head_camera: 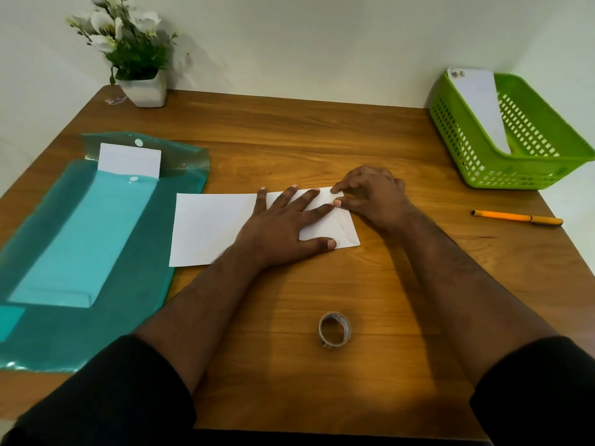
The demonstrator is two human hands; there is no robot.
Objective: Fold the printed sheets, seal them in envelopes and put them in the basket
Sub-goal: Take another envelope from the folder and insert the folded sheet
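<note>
I see a brown wooden table [322,140] with a smooth, faintly glossy grain. The white paper envelope [341,226] looks matt. The translucent teal plastic folder [96,333] is shiny. The green perforated plastic basket [476,162] looks smooth. The clear tape roll [335,329] glints; the orange pen [515,217] seems plastic.

We are seeing a lime-green lattice basket [512,169] on the brown wood-grain worktop [322,140], a white envelope [346,231] left of it, and an orange pen [515,217] beside it.
</note>
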